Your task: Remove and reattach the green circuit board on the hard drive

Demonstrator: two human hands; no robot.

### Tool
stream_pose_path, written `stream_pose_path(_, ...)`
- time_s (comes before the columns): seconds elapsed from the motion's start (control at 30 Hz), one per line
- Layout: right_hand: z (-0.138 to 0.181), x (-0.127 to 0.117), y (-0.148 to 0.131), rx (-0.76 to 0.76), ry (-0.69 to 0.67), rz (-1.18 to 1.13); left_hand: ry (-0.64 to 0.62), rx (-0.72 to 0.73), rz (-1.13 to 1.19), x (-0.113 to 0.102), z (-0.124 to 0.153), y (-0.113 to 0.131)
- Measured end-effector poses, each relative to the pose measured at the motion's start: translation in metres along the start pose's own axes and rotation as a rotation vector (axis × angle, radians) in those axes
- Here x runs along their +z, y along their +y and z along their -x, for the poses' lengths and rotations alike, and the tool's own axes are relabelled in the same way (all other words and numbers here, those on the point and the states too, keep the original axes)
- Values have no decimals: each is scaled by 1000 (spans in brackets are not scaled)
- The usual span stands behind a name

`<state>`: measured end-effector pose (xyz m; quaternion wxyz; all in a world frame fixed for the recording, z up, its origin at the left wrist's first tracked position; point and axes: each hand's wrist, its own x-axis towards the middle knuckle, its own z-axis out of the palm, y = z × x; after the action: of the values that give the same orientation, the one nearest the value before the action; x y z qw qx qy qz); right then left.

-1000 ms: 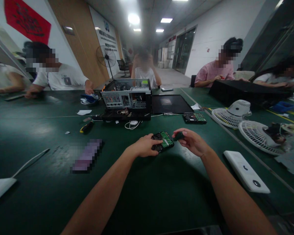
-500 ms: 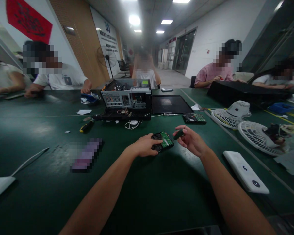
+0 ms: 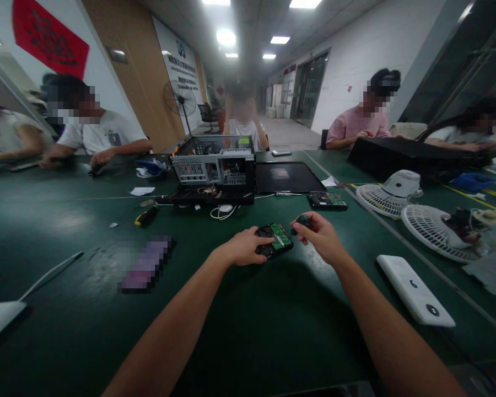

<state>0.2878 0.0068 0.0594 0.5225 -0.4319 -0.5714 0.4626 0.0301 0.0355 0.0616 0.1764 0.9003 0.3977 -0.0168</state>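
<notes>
A hard drive (image 3: 275,239) with a green circuit board facing up lies on the dark green table (image 3: 248,309) in front of me. My left hand (image 3: 244,246) rests on its left side, fingers curled over the edge and holding it down. My right hand (image 3: 319,235) hovers just right of the drive, its fingers closed round a small dark-handled screwdriver (image 3: 301,221) whose tip points toward the drive's right corner.
An open computer case (image 3: 213,168) and a black side panel (image 3: 287,176) stand beyond. A second drive (image 3: 328,199), two white fans (image 3: 432,223), a white power bank (image 3: 415,289) and a yellow-black screwdriver (image 3: 146,215) lie around. Other people sit along the table's far sides.
My right hand has lifted slightly and turned the screwdriver between its fingers. My left hand stays on the drive. The person at the far left has shifted a hand on the table.
</notes>
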Motion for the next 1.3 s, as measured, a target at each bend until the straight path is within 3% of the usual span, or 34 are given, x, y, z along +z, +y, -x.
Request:
stream_pose_path(0.33,4,6,-7,-90,114,112,-31,-13,3,-1,0,0)
stream_pose_path(0.43,2,-4,-9,-201,289,273,-15,-15,24,0,0,-1)
stream_pose_path(0.57,-4,-33,-2,-221,612,807,21,-50,54,0,1,0)
stream_pose_path(0.73,-13,-62,19,-72,498,1121,83,-163,-25,4,-2,12)
stream_pose_path(0.87,-17,-66,34,21,333,1313,105,-310,-119,9,-2,32)
stream_pose_path(1.0,-17,-68,43,158,144,1409,136,-341,-55,6,-1,43)
stream_pose_path(1.17,-17,-69,52,168,115,1427,159,-424,61,-1,-3,28)
stream_pose_path(1.3,-18,-66,55,169,101,1435,222,-514,-3,5,-9,6)
